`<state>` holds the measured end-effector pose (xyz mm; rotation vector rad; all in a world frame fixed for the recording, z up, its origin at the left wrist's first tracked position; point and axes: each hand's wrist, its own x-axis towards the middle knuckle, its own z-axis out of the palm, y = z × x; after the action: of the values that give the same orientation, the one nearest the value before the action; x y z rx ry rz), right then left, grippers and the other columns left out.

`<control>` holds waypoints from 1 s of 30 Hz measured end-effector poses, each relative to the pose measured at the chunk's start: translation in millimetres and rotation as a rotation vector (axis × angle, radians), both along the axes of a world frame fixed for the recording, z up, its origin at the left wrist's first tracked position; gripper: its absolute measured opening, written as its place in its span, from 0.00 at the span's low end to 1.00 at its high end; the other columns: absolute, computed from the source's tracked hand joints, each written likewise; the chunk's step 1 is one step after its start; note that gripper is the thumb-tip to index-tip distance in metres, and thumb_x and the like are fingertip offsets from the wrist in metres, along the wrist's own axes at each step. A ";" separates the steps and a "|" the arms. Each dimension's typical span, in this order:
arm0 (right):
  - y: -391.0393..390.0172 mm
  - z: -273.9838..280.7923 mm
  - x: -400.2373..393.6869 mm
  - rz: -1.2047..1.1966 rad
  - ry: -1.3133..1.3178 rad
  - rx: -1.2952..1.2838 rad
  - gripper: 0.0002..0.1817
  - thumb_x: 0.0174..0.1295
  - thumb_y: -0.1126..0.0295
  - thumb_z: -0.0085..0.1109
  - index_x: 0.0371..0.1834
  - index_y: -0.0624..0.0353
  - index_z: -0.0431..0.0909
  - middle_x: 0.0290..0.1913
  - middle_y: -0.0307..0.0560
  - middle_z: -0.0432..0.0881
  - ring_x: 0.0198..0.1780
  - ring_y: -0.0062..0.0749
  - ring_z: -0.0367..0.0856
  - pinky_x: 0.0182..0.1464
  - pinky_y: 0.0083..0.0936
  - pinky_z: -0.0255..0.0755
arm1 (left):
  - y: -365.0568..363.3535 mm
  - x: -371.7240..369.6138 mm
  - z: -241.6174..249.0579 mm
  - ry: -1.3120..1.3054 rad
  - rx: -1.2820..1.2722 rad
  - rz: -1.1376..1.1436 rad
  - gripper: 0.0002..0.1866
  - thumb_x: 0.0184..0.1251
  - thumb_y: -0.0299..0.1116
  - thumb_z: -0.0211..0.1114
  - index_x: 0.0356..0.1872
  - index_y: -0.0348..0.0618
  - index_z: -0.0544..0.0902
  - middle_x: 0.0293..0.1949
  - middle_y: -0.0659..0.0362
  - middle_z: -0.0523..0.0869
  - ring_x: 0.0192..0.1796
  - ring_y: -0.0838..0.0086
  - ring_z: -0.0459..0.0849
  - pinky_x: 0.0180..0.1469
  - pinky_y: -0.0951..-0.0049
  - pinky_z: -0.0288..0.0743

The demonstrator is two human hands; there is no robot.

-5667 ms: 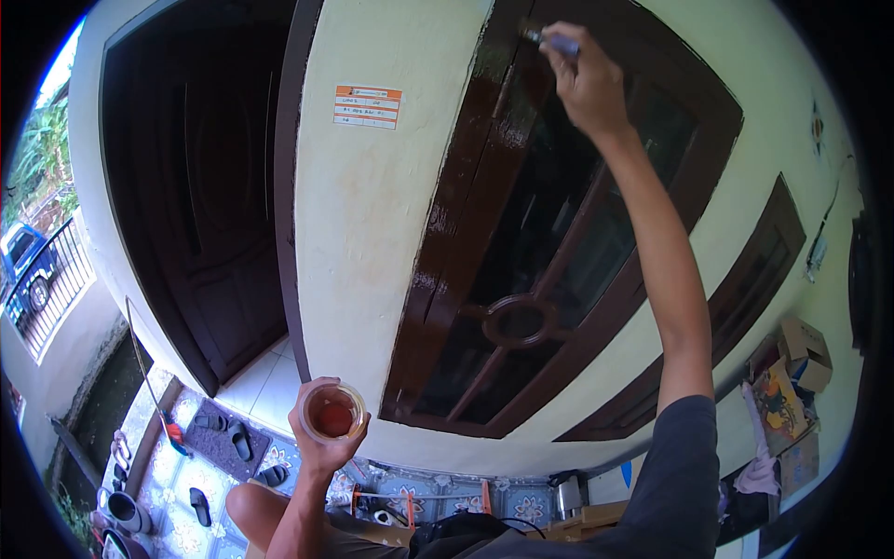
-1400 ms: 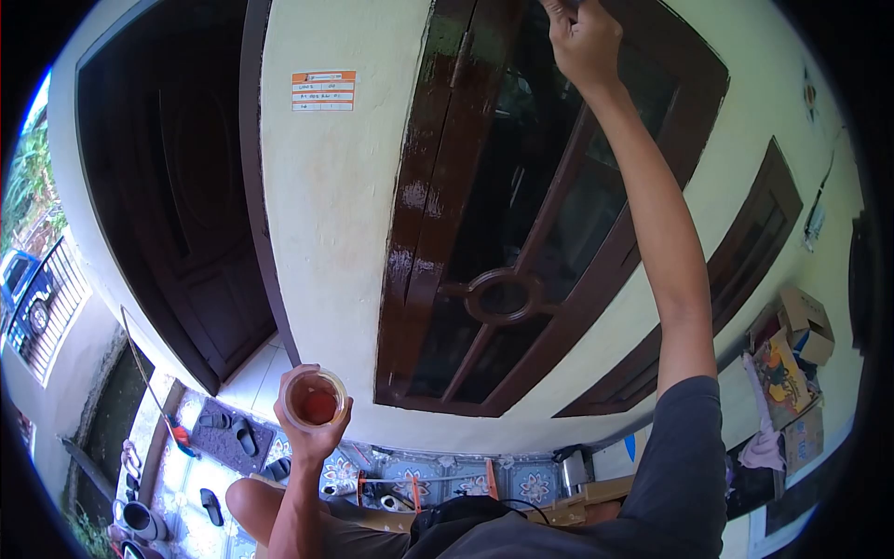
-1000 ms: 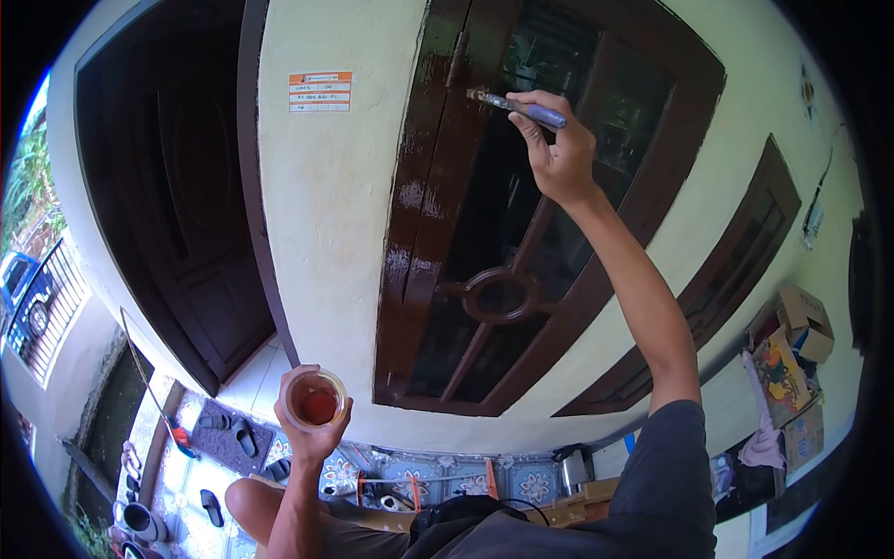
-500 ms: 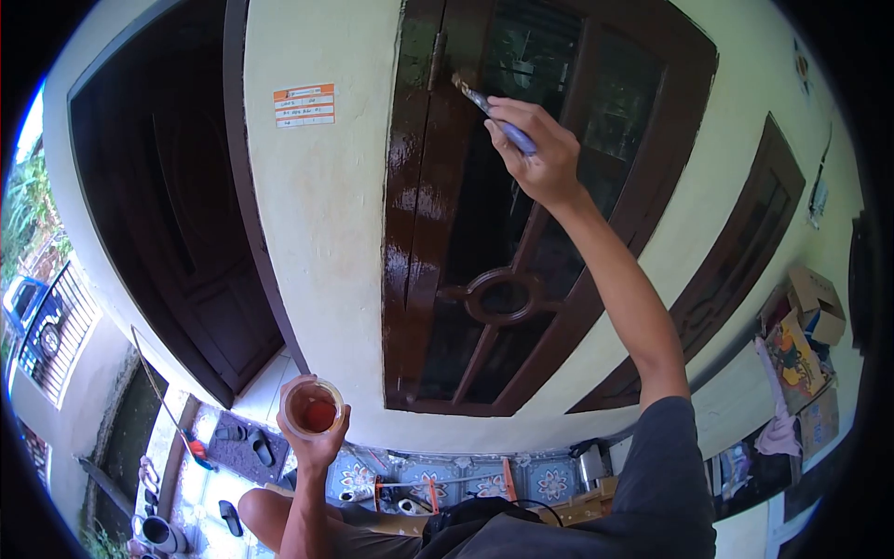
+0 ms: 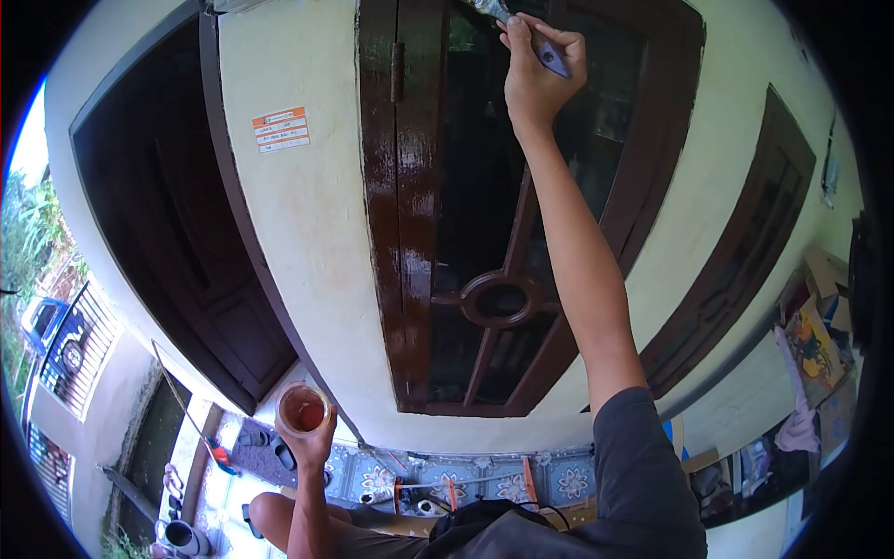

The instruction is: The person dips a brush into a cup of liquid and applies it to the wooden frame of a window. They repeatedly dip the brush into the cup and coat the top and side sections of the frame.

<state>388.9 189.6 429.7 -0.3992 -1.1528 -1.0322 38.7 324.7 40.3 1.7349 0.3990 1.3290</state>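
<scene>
My right hand (image 5: 545,84) is raised at the top of the view, its fingers closed round a paintbrush (image 5: 552,58) with a bluish-purple handle. The bristles reach up to the upper part of a dark brown window frame (image 5: 414,200), near the edge of view. Glossy wet-looking patches show on the frame's left uprights. Low on the left, my left hand (image 5: 317,445) grips a clear cup (image 5: 302,407) with a little reddish-brown liquid in the bottom. The cup is held upright in front of the wall.
A dark door (image 5: 158,214) stands left of the cream wall (image 5: 298,214), which bears an orange-and-white label (image 5: 281,130). To the right are another brown window (image 5: 736,252) and cardboard boxes (image 5: 824,275). Below lie patterned blue tiles (image 5: 354,466), an orange-ended tool (image 5: 529,480) and sandals (image 5: 282,452).
My right hand and the brush have moved up, from beside the hinge to the top edge of view. The whole view has shifted slightly; my left hand still holds the cup.
</scene>
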 end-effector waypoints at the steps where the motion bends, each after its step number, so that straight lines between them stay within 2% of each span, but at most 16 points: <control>1: 0.8 -0.6 1.6 0.006 0.000 -0.001 0.11 0.62 0.82 0.65 0.35 0.65 0.68 0.41 0.60 0.86 0.39 0.36 0.89 0.41 0.25 0.87 | 0.4 -0.3 -0.9 0.000 -0.001 0.006 0.31 0.49 0.34 0.80 0.54 0.39 0.76 0.44 0.55 0.84 0.43 0.72 0.85 0.45 0.74 0.81; 3: 0.3 -1.8 3.3 -0.253 0.058 -0.014 0.07 0.67 0.72 0.65 0.38 0.60 0.75 0.38 0.44 0.86 0.32 0.18 0.79 0.35 0.21 0.75 | 1.4 -0.2 -1.8 0.018 -0.009 0.002 0.31 0.49 0.35 0.80 0.54 0.38 0.76 0.44 0.55 0.84 0.42 0.72 0.86 0.45 0.75 0.82; 7: 5.5 1.1 15.4 -0.289 0.052 -0.044 0.09 0.65 0.73 0.66 0.34 0.59 0.73 0.37 0.44 0.85 0.32 0.18 0.78 0.35 0.21 0.74 | -3.1 0.3 2.1 0.030 -0.001 0.002 0.31 0.49 0.36 0.80 0.53 0.38 0.76 0.44 0.55 0.84 0.42 0.72 0.86 0.44 0.75 0.82; 9: 12.3 6.0 26.4 -0.190 -0.082 -0.042 0.12 0.61 0.81 0.67 0.34 0.64 0.69 0.37 0.56 0.87 0.36 0.28 0.88 0.39 0.22 0.85 | -4.2 2.2 -0.2 -0.007 0.006 -0.004 0.31 0.49 0.35 0.80 0.53 0.38 0.76 0.43 0.55 0.84 0.41 0.72 0.86 0.44 0.75 0.82; 12: 9.8 3.7 25.4 -0.170 -0.046 -0.066 0.12 0.60 0.81 0.69 0.32 0.62 0.70 0.34 0.53 0.88 0.34 0.24 0.87 0.38 0.19 0.83 | -5.8 5.7 -1.6 -0.020 -0.018 -0.015 0.31 0.49 0.36 0.80 0.53 0.38 0.76 0.41 0.56 0.84 0.41 0.73 0.85 0.44 0.76 0.81; 16: 0.1 -11.6 15.3 -0.272 -0.015 -0.127 0.12 0.59 0.81 0.69 0.31 0.63 0.71 0.34 0.53 0.88 0.33 0.25 0.87 0.38 0.19 0.83 | -13.4 8.6 5.1 -0.010 -0.025 -0.003 0.30 0.49 0.35 0.80 0.53 0.37 0.76 0.39 0.56 0.84 0.40 0.73 0.85 0.44 0.76 0.81; 18: -2.8 -20.5 10.5 -0.155 0.057 -0.141 0.09 0.55 0.77 0.70 0.26 0.62 0.76 0.27 0.41 0.87 0.28 0.11 0.80 0.31 0.14 0.74 | -16.2 10.6 5.8 -0.028 -0.066 -0.026 0.30 0.49 0.32 0.80 0.53 0.36 0.76 0.39 0.56 0.84 0.40 0.74 0.84 0.44 0.75 0.81; 22: -17.4 -38.5 1.3 -0.147 0.112 -0.261 0.08 0.55 0.77 0.70 0.28 0.62 0.77 0.28 0.42 0.87 0.28 0.11 0.79 0.31 0.13 0.74 | -20.3 12.4 3.3 -0.001 -0.045 -0.009 0.30 0.49 0.31 0.80 0.53 0.36 0.76 0.39 0.56 0.84 0.40 0.74 0.84 0.44 0.75 0.81; 25: -20.7 -30.0 1.4 -0.134 0.087 -0.210 0.09 0.55 0.77 0.70 0.28 0.62 0.77 0.28 0.41 0.87 0.28 0.11 0.79 0.31 0.13 0.73 | -20.5 12.2 3.6 -0.001 -0.033 -0.004 0.30 0.49 0.31 0.80 0.53 0.36 0.76 0.39 0.56 0.84 0.40 0.74 0.84 0.44 0.75 0.81; 27: -16.1 -9.9 4.4 -0.117 -0.003 -0.046 0.09 0.55 0.77 0.71 0.28 0.61 0.77 0.28 0.39 0.86 0.28 0.11 0.78 0.31 0.13 0.72 | -20.5 9.8 3.8 -0.016 -0.047 -0.014 0.30 0.49 0.31 0.80 0.53 0.37 0.76 0.40 0.56 0.84 0.40 0.74 0.84 0.44 0.75 0.81; 28: -18.2 -2.0 5.6 -0.277 -0.056 -0.079 0.11 0.60 0.79 0.69 0.30 0.64 0.73 0.32 0.50 0.87 0.33 0.23 0.86 0.37 0.20 0.82 | -19.2 8.5 3.0 -0.013 -0.043 -0.010 0.30 0.49 0.31 0.80 0.53 0.37 0.76 0.40 0.56 0.84 0.40 0.74 0.84 0.44 0.75 0.81; 29: -16.9 3.0 6.0 -0.273 -0.054 -0.076 0.11 0.60 0.79 0.69 0.30 0.64 0.73 0.32 0.50 0.87 0.33 0.23 0.86 0.37 0.20 0.82 | -17.4 7.6 1.3 -0.018 -0.051 -0.008 0.30 0.49 0.32 0.80 0.53 0.37 0.76 0.41 0.56 0.84 0.40 0.73 0.85 0.44 0.75 0.81; 30: -14.9 8.3 3.0 -0.313 -0.078 -0.073 0.10 0.62 0.77 0.68 0.32 0.62 0.73 0.34 0.47 0.86 0.32 0.20 0.81 0.35 0.20 0.77 | -16.0 6.5 -0.3 -0.024 -0.059 -0.007 0.30 0.50 0.33 0.80 0.53 0.38 0.76 0.41 0.56 0.84 0.41 0.73 0.85 0.44 0.75 0.81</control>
<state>391.8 174.7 438.0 -0.6155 -1.2246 -1.2882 45.2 308.7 40.0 1.6686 0.4142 1.3189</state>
